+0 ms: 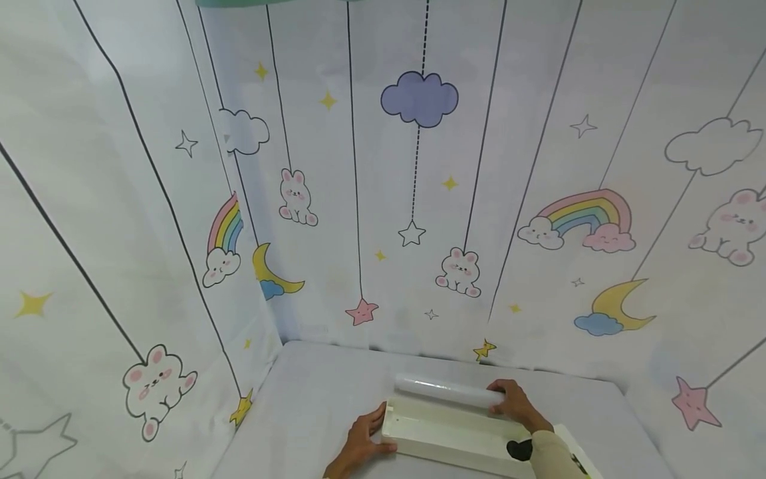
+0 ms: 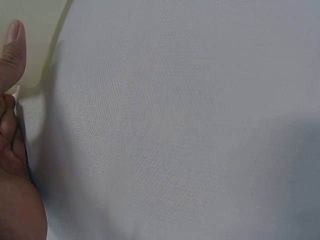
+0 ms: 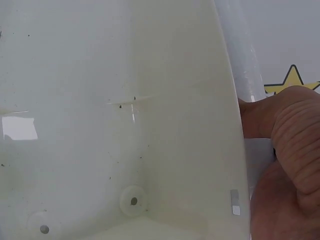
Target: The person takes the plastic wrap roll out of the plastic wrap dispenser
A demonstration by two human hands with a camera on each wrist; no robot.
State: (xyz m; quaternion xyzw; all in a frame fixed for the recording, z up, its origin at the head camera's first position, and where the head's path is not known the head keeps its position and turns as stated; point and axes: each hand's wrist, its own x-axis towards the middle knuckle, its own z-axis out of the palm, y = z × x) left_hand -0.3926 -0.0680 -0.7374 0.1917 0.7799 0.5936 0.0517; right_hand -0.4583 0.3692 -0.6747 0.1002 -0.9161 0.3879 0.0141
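Observation:
A long, shallow cream plastic box lies with its hollow side up on the white surface. At its left end my left hand grips the corner, thumb on the near side and fingers at the far side. In the left wrist view that thumb lies against the box wall. Behind the box is a shiny roll of clear plastic film. My right hand grips the roll's right end. The right wrist view shows the box's inside, with small holes and dark specks, and the right hand beyond its rim.
A dark rounded patch shows at the box's right end, beside the right sleeve. A white piece with dark and yellow-green marks lies right of that sleeve. White cloth walls with printed drawings enclose the surface.

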